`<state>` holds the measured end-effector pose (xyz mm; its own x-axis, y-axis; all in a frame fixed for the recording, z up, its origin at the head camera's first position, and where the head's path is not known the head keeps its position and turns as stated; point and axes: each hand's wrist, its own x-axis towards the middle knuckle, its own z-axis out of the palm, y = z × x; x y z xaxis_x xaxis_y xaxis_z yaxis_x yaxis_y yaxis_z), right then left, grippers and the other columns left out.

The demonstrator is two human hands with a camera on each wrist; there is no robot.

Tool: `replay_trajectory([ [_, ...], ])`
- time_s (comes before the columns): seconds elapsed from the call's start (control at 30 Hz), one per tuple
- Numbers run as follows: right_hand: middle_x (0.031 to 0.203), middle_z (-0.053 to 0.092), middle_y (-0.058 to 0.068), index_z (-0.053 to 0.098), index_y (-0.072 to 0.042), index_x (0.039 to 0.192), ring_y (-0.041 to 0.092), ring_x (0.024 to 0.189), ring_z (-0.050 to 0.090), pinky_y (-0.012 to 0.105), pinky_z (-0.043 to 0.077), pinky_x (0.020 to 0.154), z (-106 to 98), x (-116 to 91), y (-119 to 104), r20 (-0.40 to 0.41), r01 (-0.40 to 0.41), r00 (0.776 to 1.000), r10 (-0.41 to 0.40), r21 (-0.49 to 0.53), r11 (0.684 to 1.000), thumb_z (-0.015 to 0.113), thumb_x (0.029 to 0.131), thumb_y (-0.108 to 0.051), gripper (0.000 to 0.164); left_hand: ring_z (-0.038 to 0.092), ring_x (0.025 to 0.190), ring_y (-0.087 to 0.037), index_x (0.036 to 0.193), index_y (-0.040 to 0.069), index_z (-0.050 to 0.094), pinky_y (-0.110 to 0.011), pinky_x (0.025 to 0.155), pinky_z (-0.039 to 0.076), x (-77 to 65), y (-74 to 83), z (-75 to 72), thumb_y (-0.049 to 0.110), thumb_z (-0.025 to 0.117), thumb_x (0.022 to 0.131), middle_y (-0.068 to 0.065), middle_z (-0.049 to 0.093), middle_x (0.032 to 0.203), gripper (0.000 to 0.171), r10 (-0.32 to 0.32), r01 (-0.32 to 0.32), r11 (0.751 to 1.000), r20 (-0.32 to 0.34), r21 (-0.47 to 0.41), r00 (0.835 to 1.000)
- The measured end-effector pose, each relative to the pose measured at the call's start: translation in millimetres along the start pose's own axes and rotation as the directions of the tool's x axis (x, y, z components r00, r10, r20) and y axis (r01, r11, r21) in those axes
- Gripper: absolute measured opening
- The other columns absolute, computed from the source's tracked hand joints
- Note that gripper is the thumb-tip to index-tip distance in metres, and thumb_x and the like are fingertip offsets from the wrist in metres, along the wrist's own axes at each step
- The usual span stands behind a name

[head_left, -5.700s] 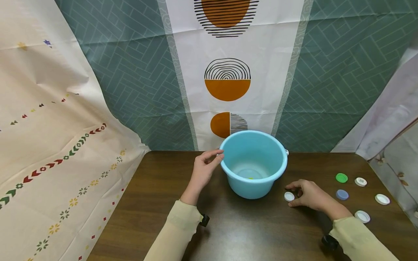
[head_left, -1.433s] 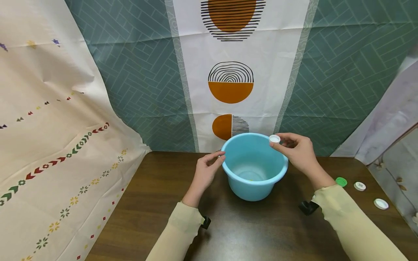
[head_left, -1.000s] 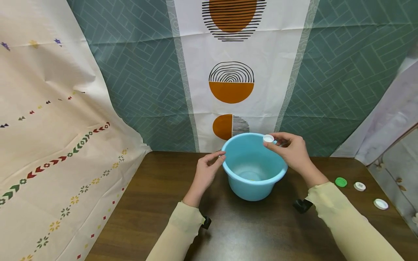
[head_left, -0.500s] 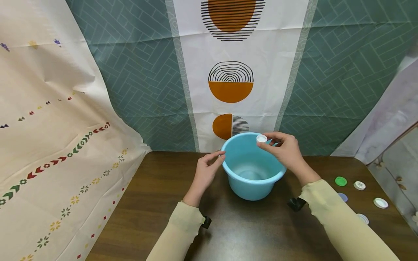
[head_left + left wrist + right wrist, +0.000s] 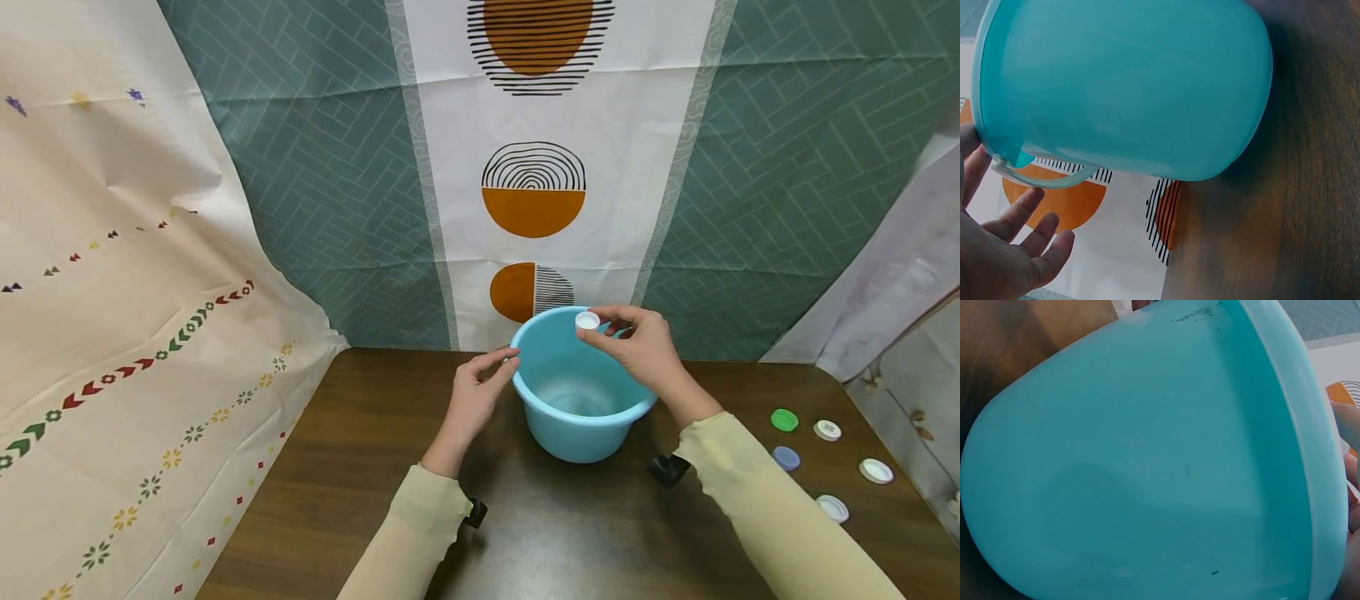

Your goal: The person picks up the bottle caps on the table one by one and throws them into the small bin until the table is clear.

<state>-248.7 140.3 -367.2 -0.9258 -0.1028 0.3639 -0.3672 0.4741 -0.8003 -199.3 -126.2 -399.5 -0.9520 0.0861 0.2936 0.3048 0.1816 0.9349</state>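
pinching a white cap (image 5: pixel 587 322) by its edge, right hand (image 5: pixel 639 343) hangs over the blue bucket (image 5: pixel 576 440); left hand (image 5: pixel 478 388) pinches its left side. risk: slight fingertip hold could let the cap slip; a left-hand tug might tip the bucket.

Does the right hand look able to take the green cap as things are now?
Probably not yet: the right hand pinches a white cap over the blue bucket, though nothing covers the green cap.

Brn wood tbl (image 5: pixel 337 458), grn/wht backdrop (image 5: pixel 536 117), cream cloth (image 5: pixel 142 317) w/ flowers
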Motion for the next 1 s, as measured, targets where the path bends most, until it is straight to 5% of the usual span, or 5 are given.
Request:
replay_trajectory([
  [0.27, 0.096, 0.067, 0.001, 0.072, -0.016, 0.115, 0.019, 0.086, 0.057, 0.034, 0.049, 0.065, 2.6, 0.3, -3.1, 0.01, 0.001, 1.0, -0.001, 0.003, 1.0, 0.079, 0.08, -0.047, 0.047, 0.053, 0.114, -0.023, 0.12, 0.003, 0.069, -0.035, 0.083, 0.048, 0.3, 0.6, 0.9, 0.02, 0.066, 0.096, -0.011, 0.063, 0.127, 0.03, 0.002, -0.002, 1.0, 0.0, 0.0, 1.0],
  [0.67, 0.12, 0.065, 0.003, 0.071, -0.017, 0.12, 0.022, 0.104, 0.052, 0.047, 0.04, 0.086, 4.2, 2.6, -3.3, -0.026, -0.006, 1.0, 0.006, 0.0, 1.0, 0.081, 0.076, -0.049, 0.055, 0.052, 0.104, -0.022, 0.12, 0.004, 0.07, -0.029, 0.066, 0.043, 0.2, -2.1, 1.8, 0.021, 0.067, 0.095, -0.01, 0.063, 0.128, 0.03, 0.011, -0.011, 1.0, -0.014, 0.001, 1.0],
  [1.0, 0.112, 0.067, 0.004, 0.07, -0.012, 0.12, 0.018, 0.098, 0.055, 0.044, 0.041, 0.085, -0.1, 0.8, -2.8, -0.048, 0.02, 0.999, -0.019, 0.037, 0.999, 0.081, 0.079, -0.044, 0.053, 0.053, 0.115, -0.023, 0.12, 0.004, 0.07, -0.034, 0.081, 0.047, 0.8, -1.5, 1.5, 0.02, 0.066, 0.095, -0.01, 0.063, 0.127, 0.029, 0.011, -0.011, 1.0, -0.014, -0.003, 1.0],
])
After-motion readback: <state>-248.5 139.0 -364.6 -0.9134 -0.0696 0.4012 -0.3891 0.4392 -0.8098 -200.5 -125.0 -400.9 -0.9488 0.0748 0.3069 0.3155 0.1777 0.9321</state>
